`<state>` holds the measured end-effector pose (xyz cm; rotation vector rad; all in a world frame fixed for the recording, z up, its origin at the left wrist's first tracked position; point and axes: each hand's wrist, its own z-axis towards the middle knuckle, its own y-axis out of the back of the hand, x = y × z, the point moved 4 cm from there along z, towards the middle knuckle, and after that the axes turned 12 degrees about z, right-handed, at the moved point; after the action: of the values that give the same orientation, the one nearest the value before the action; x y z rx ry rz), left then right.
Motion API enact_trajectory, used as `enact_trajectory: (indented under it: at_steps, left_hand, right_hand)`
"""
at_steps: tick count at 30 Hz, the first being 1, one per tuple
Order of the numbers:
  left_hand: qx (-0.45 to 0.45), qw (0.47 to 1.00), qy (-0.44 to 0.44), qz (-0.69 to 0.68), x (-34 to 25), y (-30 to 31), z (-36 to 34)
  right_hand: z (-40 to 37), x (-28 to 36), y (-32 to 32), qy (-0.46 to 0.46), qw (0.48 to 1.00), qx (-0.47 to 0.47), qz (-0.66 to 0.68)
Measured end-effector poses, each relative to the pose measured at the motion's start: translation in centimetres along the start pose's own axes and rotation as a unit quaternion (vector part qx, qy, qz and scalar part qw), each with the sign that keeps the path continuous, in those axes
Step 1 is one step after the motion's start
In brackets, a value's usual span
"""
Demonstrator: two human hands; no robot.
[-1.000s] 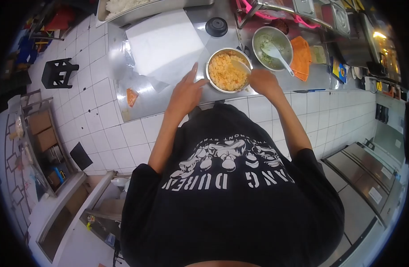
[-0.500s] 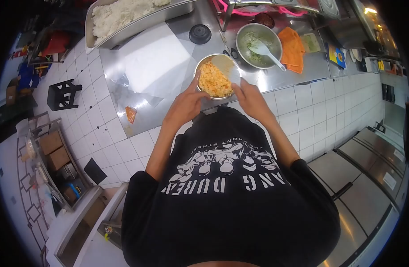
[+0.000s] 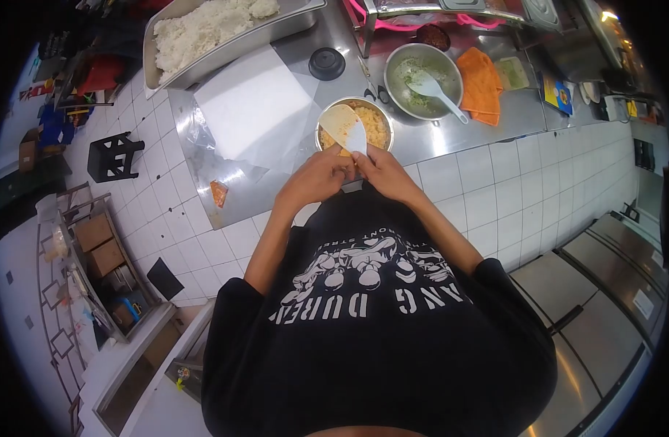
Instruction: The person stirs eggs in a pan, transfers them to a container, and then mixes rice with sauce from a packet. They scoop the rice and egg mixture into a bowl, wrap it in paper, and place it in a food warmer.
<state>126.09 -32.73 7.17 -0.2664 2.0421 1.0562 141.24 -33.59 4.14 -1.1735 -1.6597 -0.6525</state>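
Observation:
A round metal bowl [image 3: 390, 124] of orange-tinted rice [image 3: 376, 127] stands near the counter's front edge. Over it is a pale, broad flat scraper [image 3: 341, 125], smeared orange, together with a white tool end [image 3: 358, 140]; whether they are one piece I cannot tell. My right hand [image 3: 376, 173] is closed at the lower end of the white part. Beside it, on the bowl's near side, my left hand [image 3: 321, 177] has curled fingers close to the same spot; what they hold is hidden.
A metal tray [image 3: 236, 45] of white rice stands back left, beside a white sheet [image 3: 254, 95] and a black round lid [image 3: 326, 64]. To the right are a green-smeared bowl [image 3: 451, 98] with a spatula [image 3: 436, 91] and an orange cloth [image 3: 481, 87].
The pale scraper has swung from the bowl's right side to its upper left. My right hand has moved left from the rim, beside my left hand. The view has shifted slightly.

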Motion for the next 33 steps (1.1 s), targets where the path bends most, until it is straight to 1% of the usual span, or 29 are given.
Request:
enact_trajectory:
  at_steps: [4, 8, 10, 12, 13, 14, 15, 16, 17, 18, 20, 21, 23, 24, 26, 27, 28, 29, 30, 31, 32, 33]
  left_hand:
    - [0.004, 1.0, 0.006, -0.023, 0.8, -0.4, 0.1]
    - [0.023, 0.998, 0.004, -0.051, 0.9, -0.2, 0.3]
    - [0.023, 0.998, 0.011, -0.051, 0.6, 0.1, 0.0]
    - [0.02, 0.998, 0.017, -0.051, 0.5, 0.3, -0.2]
    - [0.006, 0.999, -0.002, -0.05, 0.4, 0.4, -0.3]
    - [-0.007, 0.998, -0.025, -0.049, 0.3, 0.6, -0.2]
    - [-0.004, 0.998, -0.035, -0.049, 0.3, 0.6, -0.3]
    - [0.004, 0.999, -0.019, -0.036, 0.6, 0.7, -0.5]
    - [0.01, 1.0, -0.004, -0.023, 0.9, 0.9, -0.7]
    - [0.013, 1.0, -0.015, -0.02, 1.0, 1.1, -1.1]
    - [-0.022, 0.988, 0.053, -0.145, 2.0, 1.8, -2.1]
    - [-0.019, 0.988, 0.048, -0.143, 2.5, 2.0, -2.4]
    - [-0.073, 0.979, 0.183, -0.05, 5.0, 2.1, -2.8]
    - [-0.073, 0.98, 0.178, -0.046, 6.5, 0.7, -2.8]
    - [-0.148, 0.964, 0.192, -0.112, 10.1, -1.8, -2.9]
    - [-0.099, 0.95, 0.212, -0.207, 9.6, -2.7, -2.6]
    - [-0.102, 0.951, 0.211, -0.204, 9.0, -3.1, -2.1]
    - [-0.097, 0.92, 0.239, -0.294, 8.3, -3.6, -1.8]
    - [-0.093, 0.881, 0.266, -0.38, 8.0, -4.0, -1.7]
    - [-0.082, 0.91, 0.271, -0.304, 8.2, -3.5, -1.4]
    - [-0.084, 0.911, 0.272, -0.298, 8.6, -2.4, -0.8]
    - [-0.076, 0.952, 0.275, -0.111, 9.1, -0.7, 0.0]
  right_hand:
    - [0.1, 0.4, -0.4, -0.026, 0.999, -0.008, 0.032]
    - [0.9, -0.9, 0.0, -0.018, 1.0, -0.022, 0.008]
    - [1.2, -0.5, 1.3, -0.006, 0.99, -0.131, -0.06]
    - [0.9, 0.0, 1.0, 0.002, 0.992, -0.117, -0.052]
    - [0.6, 0.2, 0.7, 0.008, 0.994, -0.105, -0.043]
    - [0.5, 0.2, 0.5, 0.01, 0.993, -0.112, -0.044]
    - [0.5, 0.0, 0.1, 0.023, 0.993, -0.103, -0.049]
    - [0.7, -0.6, -0.1, 0.035, 0.993, -0.096, -0.055]
    - [1.4, -2.8, 0.5, 0.038, 0.987, -0.131, -0.082]
    - [1.2, -2.2, 1.1, 0.042, 0.985, -0.142, -0.085]
    - [0.3, -1.1, 2.0, 0.004, 0.979, -0.176, -0.099]
    - [-0.5, -0.3, 2.3, 0.005, 0.978, -0.182, -0.098]
    - [-2.1, 1.0, 2.8, 0.036, 0.98, -0.157, -0.115]
    - [-2.8, 0.5, 3.3, 0.039, 0.98, -0.161, -0.114]
    - [-3.7, -1.7, 4.1, 0.001, 0.958, -0.129, -0.257]
    - [-4.0, -2.5, 4.7, 0.005, 0.958, -0.13, -0.257]
    - [-4.1, -3.4, 5.1, -0.011, 0.951, -0.119, -0.286]
    - [-4.1, -3.1, 5.1, -0.028, 0.943, -0.104, -0.314]
    - [-4.4, -2.7, 5.0, -0.024, 0.945, -0.101, -0.311]
    - [-4.9, -1.9, 4.9, -0.001, 0.95, -0.12, -0.289]
    - [-5.0, -1.1, 5.0, 0.023, 0.953, -0.142, -0.267]
    - [-4.7, -1.8, 5.1, 0.027, 0.953, -0.144, -0.264]
